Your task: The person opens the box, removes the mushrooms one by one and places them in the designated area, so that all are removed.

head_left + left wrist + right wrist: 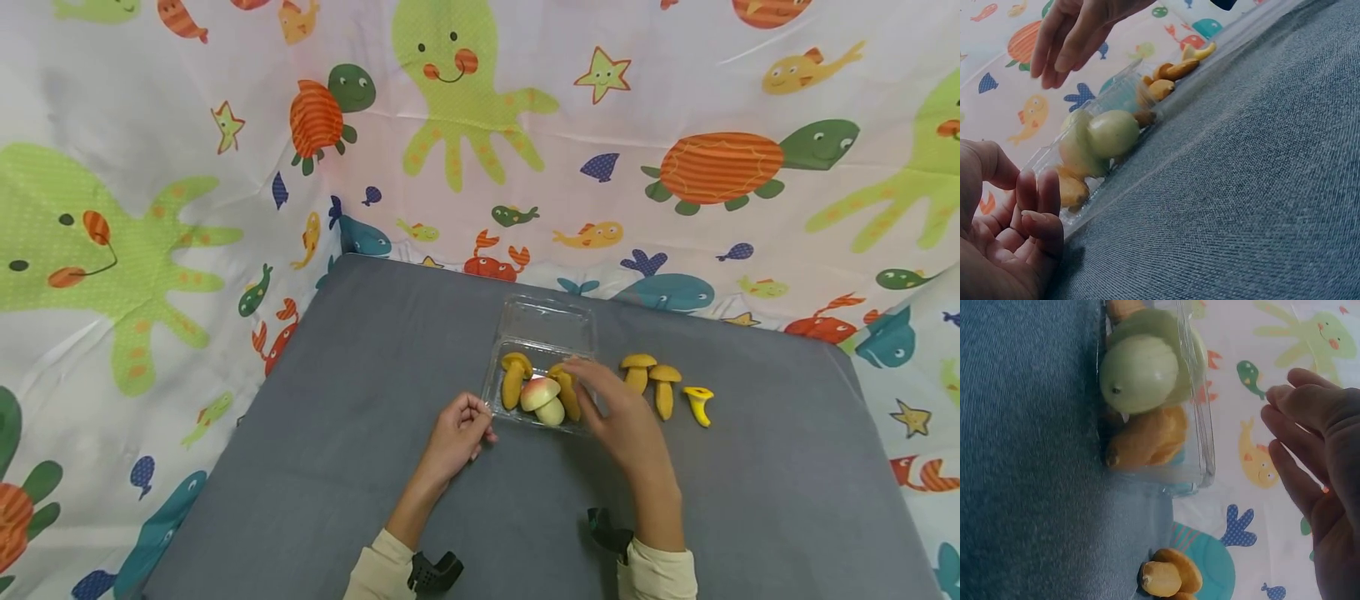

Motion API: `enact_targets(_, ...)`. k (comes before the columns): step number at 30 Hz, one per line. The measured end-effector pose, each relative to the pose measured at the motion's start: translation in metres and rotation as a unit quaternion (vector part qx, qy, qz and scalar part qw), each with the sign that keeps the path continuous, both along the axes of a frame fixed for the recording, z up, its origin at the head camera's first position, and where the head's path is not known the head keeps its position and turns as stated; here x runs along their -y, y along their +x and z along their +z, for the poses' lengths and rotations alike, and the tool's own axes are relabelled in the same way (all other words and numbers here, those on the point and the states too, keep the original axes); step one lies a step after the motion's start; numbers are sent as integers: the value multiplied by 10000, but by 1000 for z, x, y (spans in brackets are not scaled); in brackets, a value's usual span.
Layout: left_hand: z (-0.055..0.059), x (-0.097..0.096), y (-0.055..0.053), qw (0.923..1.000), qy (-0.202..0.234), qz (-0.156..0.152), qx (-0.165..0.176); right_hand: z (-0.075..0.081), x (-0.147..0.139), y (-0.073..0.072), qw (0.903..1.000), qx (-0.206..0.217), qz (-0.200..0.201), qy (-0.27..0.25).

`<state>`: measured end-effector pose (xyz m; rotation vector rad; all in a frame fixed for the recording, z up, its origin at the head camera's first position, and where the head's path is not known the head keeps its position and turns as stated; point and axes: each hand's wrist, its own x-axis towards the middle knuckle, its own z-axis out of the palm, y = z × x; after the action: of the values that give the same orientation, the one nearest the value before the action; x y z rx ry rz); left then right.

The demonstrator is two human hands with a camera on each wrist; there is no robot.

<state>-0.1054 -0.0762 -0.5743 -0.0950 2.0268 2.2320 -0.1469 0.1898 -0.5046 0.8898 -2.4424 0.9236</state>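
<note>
A clear plastic box (491, 379) lies with its hinged lid (547, 325) folded back. Inside are a toy mushroom with a red-and-cream cap (542, 392) and two brown toy mushrooms, one on the left (512, 385) and one on the right (567, 400). At the front left corner, my left hand (456, 429) pinches the box's edge between thumb and fingers. My right hand (626, 425) hovers above the box's right side, fingers spread and loosely bent. In the right wrist view, no object shows in this right hand (1316, 444), which is apart from the box wall (1200, 434).
Right of the box lie two more brown toy mushrooms, one nearer (637, 372) and one farther right (664, 390), then a yellow trumpet-shaped toy mushroom (699, 406). A grey cloth (360, 358) covers the table. Behind it hangs a curtain (637, 100) printed with sea animals.
</note>
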Motion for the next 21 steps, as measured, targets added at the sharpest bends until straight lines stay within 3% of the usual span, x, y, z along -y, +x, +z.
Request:
enact_targets(9, 0, 0, 1, 10000, 42, -20, 0, -6, 7, 3, 9988, 149, 312, 339)
enact_targets(21, 3, 1, 2, 10000, -40, 21, -14, -13, 15, 4, 9963, 527, 214, 648)
